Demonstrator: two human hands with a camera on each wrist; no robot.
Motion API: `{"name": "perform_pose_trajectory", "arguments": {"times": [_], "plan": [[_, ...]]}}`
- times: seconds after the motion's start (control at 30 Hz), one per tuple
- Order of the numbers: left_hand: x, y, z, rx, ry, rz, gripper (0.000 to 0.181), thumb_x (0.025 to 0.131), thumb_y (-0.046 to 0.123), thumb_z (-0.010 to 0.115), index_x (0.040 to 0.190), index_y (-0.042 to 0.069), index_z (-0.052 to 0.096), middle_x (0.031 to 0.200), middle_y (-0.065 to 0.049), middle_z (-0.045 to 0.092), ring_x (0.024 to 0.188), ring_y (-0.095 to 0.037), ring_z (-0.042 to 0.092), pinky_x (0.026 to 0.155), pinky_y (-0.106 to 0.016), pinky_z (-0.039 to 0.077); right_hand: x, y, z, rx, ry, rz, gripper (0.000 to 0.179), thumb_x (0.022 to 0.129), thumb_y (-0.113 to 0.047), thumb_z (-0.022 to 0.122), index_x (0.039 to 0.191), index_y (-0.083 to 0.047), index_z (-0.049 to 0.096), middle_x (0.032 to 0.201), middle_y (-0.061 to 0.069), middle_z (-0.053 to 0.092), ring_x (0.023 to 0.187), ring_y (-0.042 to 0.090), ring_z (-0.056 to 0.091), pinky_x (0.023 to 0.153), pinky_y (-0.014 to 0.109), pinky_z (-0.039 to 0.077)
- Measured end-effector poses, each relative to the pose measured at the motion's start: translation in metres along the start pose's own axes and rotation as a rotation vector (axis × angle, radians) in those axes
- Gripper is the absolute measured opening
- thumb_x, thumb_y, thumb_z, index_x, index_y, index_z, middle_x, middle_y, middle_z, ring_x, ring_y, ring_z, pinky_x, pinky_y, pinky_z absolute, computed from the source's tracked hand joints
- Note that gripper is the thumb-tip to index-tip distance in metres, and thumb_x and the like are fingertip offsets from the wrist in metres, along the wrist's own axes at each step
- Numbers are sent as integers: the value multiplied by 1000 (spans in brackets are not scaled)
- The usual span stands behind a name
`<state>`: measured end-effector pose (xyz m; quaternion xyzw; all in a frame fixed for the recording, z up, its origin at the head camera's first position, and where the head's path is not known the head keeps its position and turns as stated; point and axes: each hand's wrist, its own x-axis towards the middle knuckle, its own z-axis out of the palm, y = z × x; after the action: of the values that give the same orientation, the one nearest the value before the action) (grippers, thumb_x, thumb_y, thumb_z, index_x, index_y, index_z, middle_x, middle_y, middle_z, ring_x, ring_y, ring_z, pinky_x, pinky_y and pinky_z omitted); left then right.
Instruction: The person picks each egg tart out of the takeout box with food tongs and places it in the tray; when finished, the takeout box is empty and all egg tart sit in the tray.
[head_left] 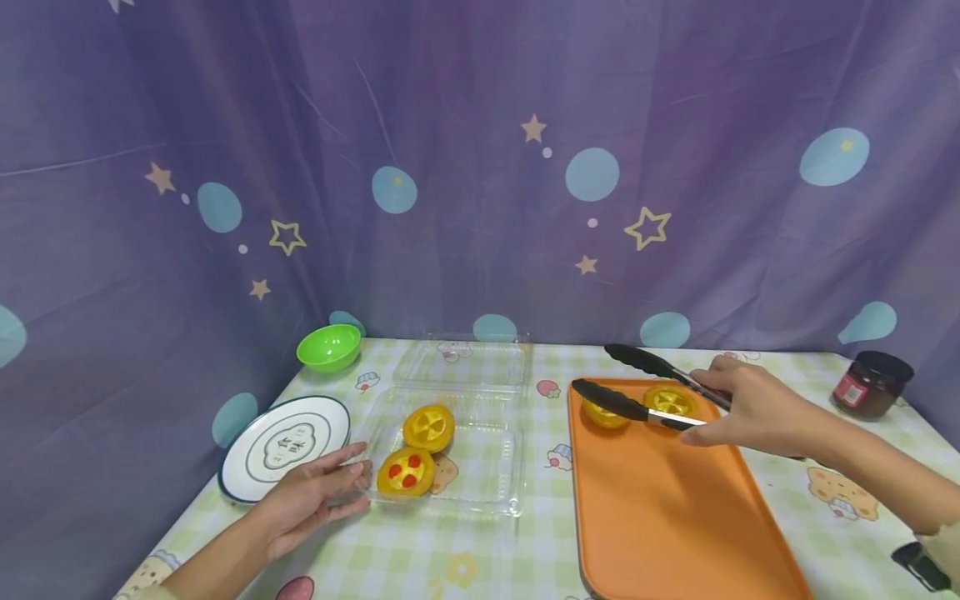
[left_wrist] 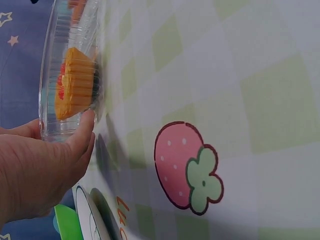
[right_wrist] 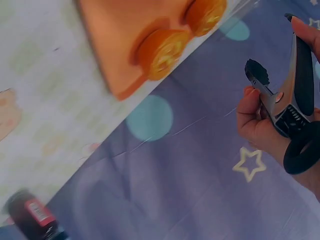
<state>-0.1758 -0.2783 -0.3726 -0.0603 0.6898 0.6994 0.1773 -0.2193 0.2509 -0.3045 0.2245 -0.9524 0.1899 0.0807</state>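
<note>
Left hand (head_left: 306, 493), fingers spread, touches left edge of clear container (head_left: 480, 493), presumably steadying it; right hand (head_left: 759, 407) pinches tongs (head_left: 609, 400) over far edge of orange tray (head_left: 660, 517).

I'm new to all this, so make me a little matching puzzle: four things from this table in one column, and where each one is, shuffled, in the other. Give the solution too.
Things:
1. tongs
2. bowl
3. jar
4. red-topped tart

Places:
A. to the right of the orange tray
B. held in the right hand
C. inside the clear box
D. beyond the plate, near the curtain

Right pairs: 1-B, 2-D, 3-A, 4-C
</note>
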Motion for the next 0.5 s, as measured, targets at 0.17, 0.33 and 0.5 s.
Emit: {"name": "perform_pose_trajectory", "arguments": {"times": [0.17,0.33,0.5], "plan": [[0,0,0,-2,-2,1,70,99,19,56,152,-2,16,152,-31,22,123,-26,48,101,-47,48,10,-20,7,60,-7,-28,89,63,-46,87,126,10,58,81,0,42,68,11,33,52,23,28],[0,1,0,-4,-2,2,69,99,19,55,152,-2,16,152,-31,21,124,-27,47,100,-47,48,22,-38,16,117,-35,-64,89,64,-44,87,128,10,56,80,1,40,66,11,33,50,24,29],[0,0,1,-5,12,-1,68,99,18,55,152,-2,18,152,-31,22,126,-30,45,100,-47,49,34,-54,26,133,-54,-102,87,65,-40,87,130,9,55,80,1,40,67,12,35,51,23,31]]}}
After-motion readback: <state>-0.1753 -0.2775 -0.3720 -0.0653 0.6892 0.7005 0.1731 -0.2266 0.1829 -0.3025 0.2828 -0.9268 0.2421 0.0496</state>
